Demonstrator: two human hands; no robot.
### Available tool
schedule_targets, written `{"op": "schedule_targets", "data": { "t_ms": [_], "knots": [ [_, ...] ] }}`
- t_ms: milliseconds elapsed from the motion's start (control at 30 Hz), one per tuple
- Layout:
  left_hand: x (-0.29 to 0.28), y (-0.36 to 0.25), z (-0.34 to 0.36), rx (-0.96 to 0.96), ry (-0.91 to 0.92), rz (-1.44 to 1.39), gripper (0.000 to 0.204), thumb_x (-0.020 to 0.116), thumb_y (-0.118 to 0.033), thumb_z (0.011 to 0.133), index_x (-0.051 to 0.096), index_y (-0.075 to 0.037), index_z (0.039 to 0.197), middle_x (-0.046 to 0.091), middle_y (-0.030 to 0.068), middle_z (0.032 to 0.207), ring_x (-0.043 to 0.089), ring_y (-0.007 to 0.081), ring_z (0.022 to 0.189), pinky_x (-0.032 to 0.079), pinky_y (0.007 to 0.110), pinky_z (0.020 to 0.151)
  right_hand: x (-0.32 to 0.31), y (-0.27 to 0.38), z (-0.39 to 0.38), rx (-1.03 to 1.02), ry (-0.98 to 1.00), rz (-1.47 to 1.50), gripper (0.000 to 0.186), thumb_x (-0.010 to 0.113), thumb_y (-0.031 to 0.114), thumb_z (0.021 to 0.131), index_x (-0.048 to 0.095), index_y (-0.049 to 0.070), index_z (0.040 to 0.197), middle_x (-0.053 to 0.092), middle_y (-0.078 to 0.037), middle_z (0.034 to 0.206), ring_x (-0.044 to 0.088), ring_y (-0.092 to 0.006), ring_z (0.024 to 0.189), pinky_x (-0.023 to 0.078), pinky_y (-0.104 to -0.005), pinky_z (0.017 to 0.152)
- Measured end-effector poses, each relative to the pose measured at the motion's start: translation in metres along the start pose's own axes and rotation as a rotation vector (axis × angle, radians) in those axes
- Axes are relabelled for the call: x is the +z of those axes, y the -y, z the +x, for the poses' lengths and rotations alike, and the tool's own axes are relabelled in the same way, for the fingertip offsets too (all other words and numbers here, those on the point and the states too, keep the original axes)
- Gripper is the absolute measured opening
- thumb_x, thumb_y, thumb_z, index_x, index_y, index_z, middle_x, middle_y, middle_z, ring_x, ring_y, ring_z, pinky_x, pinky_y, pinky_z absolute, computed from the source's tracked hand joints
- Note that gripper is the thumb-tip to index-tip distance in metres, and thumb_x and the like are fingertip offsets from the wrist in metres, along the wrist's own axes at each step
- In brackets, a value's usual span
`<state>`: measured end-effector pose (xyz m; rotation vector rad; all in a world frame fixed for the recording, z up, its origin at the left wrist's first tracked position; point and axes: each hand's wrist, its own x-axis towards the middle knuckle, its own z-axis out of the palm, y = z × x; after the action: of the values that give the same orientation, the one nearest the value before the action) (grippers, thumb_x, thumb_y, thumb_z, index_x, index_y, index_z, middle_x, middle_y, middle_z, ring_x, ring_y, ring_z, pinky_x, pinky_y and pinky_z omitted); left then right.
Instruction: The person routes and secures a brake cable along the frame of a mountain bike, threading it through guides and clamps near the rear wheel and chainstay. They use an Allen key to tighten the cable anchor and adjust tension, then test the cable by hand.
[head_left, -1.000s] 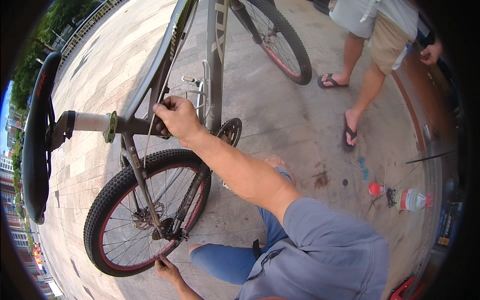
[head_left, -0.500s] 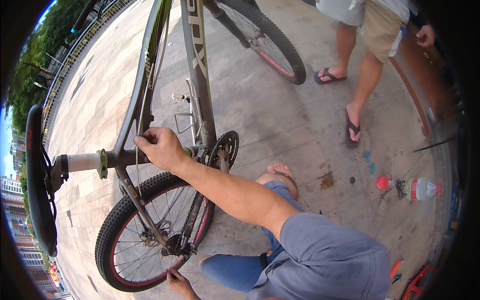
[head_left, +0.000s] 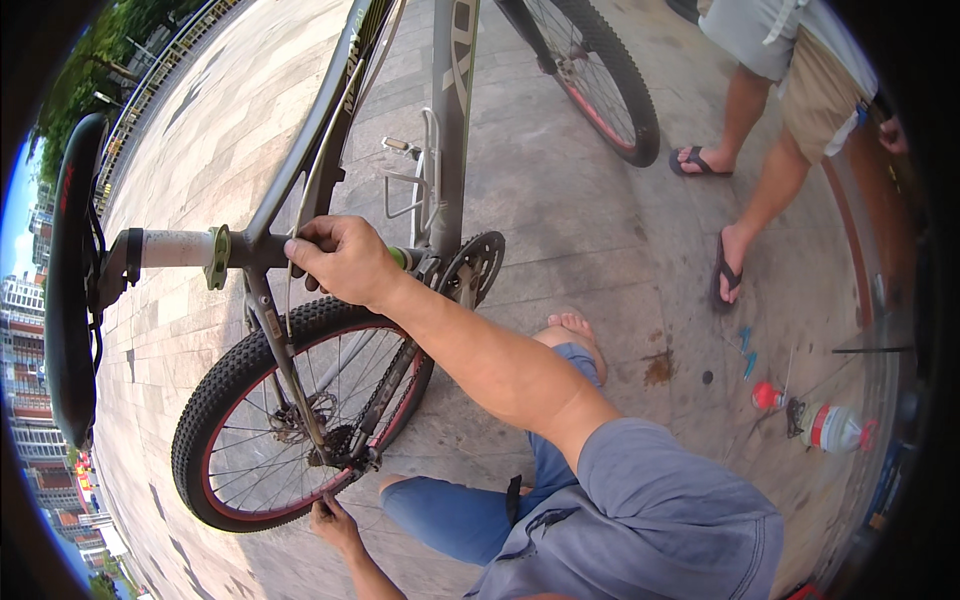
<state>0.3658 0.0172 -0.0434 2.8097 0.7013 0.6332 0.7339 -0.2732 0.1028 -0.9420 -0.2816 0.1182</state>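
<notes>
My right hand (head_left: 338, 258) pinches a thin pale cable (head_left: 318, 172) beside the junction of the grey bicycle frame (head_left: 447, 170), near the white seatpost (head_left: 175, 248) and green clamp (head_left: 219, 258). Low in the view, my left hand (head_left: 330, 518) is closed beside the rear wheel's (head_left: 228, 368) red rim; what its fingertips hold is too small to make out. The rear derailleur (head_left: 363, 460) sits just above it. The black saddle (head_left: 70, 280) is at the left; the chainring (head_left: 482, 265) lies right of my right hand.
Another person's legs (head_left: 765, 210) in flip-flops stand at the right, near the front wheel (head_left: 630, 110). A plastic bottle (head_left: 838, 428), a red round object (head_left: 768, 395) and small blue items (head_left: 748, 360) lie on the paved ground (head_left: 650, 280). A railing (head_left: 170, 55) runs behind.
My right hand has slid slightly down along the cable toward the frame junction. My left hand stays low by the rear rim. The whole view has shifted a little.
</notes>
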Motion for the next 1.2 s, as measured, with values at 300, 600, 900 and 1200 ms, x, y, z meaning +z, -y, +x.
{"op": "schedule_targets", "data": {
  "t_ms": [300, 600, 900, 1200],
  "knots": [
    [0.006, 0.009, -0.002, -0.088, 0.018, -0.156, 0.036, 0.059, -0.019, 0.092, 0.048, 0.003, 0.066, 0.048, 0.0190, 0.058, 0.046, 0.0370, 0.056, 0.035, 0.044, 0.053, -0.007, 0.015, 0.009, -0.029, -0.137, 0.044, 0.024, 0.065, 0.020, 0.088, 0.065, -0.004, 0.086, 0.061, -0.003, 0.066, 0.053, -0.0075, 0.049, 0.042, -0.0243, 0.044],
    [0.000, 0.003, 0.002, -0.022, 0.030, -0.113, 0.038, 0.056, -0.022, 0.095, 0.048, 0.005, 0.068, 0.048, 0.0147, 0.058, 0.036, 0.0224, 0.054, 0.035, 0.036, 0.052, -0.011, 0.015, 0.013, 0.022, -0.217, 0.077, 0.017, 0.062, 0.015, 0.089, 0.060, 0.001, 0.080, 0.060, -0.004, 0.065, 0.054, -0.0086, 0.050, 0.042, -0.0237, 0.043],
    [-0.014, -0.025, 0.010, -0.073, 0.042, -0.125, 0.038, 0.057, -0.021, 0.094, 0.048, 0.005, 0.069, 0.049, 0.0152, 0.060, 0.039, 0.0241, 0.056, 0.037, 0.037, 0.054, -0.022, 0.008, 0.015, 0.138, -0.294, 0.100, 0.023, 0.063, 0.019, 0.084, 0.061, -0.003, 0.078, 0.059, -0.007, 0.064, 0.056, -0.0130, 0.049, 0.043, -0.0270, 0.041],
    [-0.012, -0.010, 0.014, -0.063, 0.030, -0.082, 0.038, 0.058, -0.018, 0.094, 0.044, 0.005, 0.067, 0.045, 0.0124, 0.058, 0.037, 0.0207, 0.056, 0.036, 0.035, 0.053, -0.028, 0.005, 0.014, 0.112, -0.335, -0.051, 0.020, 0.067, 0.020, 0.083, 0.061, 0.002, 0.075, 0.058, -0.003, 0.063, 0.050, -0.0087, 0.045, 0.039, -0.0246, 0.039]
  ]
}}
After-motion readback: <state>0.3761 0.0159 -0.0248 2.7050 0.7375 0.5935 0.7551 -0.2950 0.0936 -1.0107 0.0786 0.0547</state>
